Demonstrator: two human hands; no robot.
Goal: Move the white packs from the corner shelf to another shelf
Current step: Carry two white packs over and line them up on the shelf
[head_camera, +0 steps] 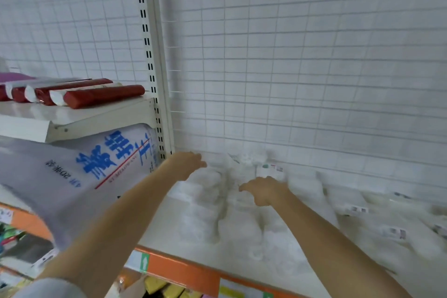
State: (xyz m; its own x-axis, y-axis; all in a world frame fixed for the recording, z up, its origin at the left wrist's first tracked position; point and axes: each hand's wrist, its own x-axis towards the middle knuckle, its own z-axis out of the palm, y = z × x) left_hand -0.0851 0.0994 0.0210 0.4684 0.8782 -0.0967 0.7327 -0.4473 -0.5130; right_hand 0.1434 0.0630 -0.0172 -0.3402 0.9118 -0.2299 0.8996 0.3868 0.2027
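both hands reach forward over the corner shelf [169, 227], arms stretched out from the near edge. nearest of all, beneath the forearms, runs the shelf's orange front strip [183, 271] with its price tags. the left hand [187, 164] hovers with fingers loosely spread and pointing down, holding nothing; it sits just above the far left end of the pile. the right hand [262, 191] is lower and closer in, fingers bent downward over the top of the packs, but motion blur keeps me from telling whether it has a grip or only touches them.

between and below the two hands lie the white packs [205, 210], heaped in soft rows that run back toward the corner, with more of them spilling off to the right of the right hand, some showing small printed labels [394, 232]. they look like light, squashy bundles, which is likely why both hands come in from either side: a two-sided scoop would gather several at once.

left of the left hand a large white sack with blue lettering [79, 172] leans out from under a smaller upper shelf [72, 116], where red rolls [101, 95] lie side by side. beyond the hands, a slotted upright post [151, 60] and white wire grid panels [302, 68] close off the corner behind the packs.
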